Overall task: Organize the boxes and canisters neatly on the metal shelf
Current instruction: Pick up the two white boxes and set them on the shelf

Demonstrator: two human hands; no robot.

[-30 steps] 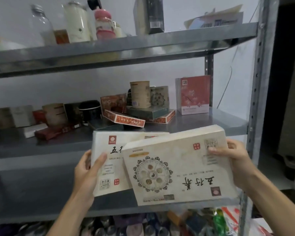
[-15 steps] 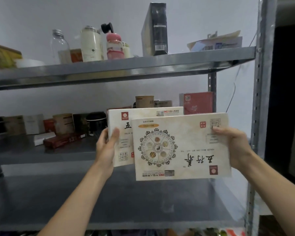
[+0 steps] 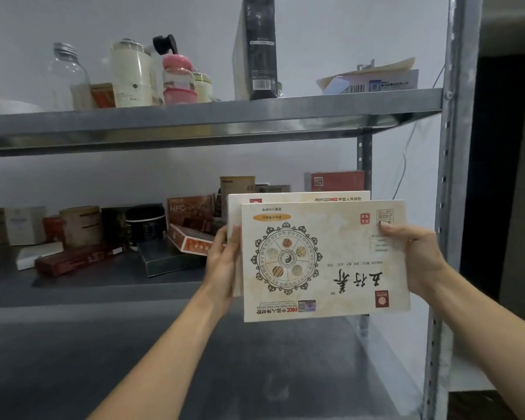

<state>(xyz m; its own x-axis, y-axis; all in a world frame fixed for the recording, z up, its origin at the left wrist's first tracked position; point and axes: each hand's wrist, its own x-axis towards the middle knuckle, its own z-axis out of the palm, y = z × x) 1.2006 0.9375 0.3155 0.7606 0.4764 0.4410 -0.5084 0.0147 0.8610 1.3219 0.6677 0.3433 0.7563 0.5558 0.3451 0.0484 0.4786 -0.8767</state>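
From the head camera, two flat cream boxes are held upright in front of the middle tier of the metal shelf (image 3: 212, 116), one behind the other. The front box (image 3: 325, 262) faces the camera with its print upside down; the rear box (image 3: 297, 196) shows only its top edge and a strip at the left. The left hand (image 3: 225, 265) clasps the left edges of the pair, fingers hidden behind, thumb at the front; the right hand (image 3: 412, 259) grips the front box's right edge, thumb lying on its face.

These look like stiff printed cardboard, broad and thin, probably light (contents unknown). The smooth faces may slide against each other, so pinching both together at opposite short edges, as now, seems the sound hold.

Behind them the middle tier is crowded: a leaning red carton (image 3: 194, 242), a dark flat box (image 3: 170, 259), a black jar (image 3: 146, 222), tan canisters (image 3: 79, 225) and an upright red box (image 3: 337, 180) at the back right. That clutter likely blocks a flat landing there; the tier below (image 3: 73, 353) looks bare.
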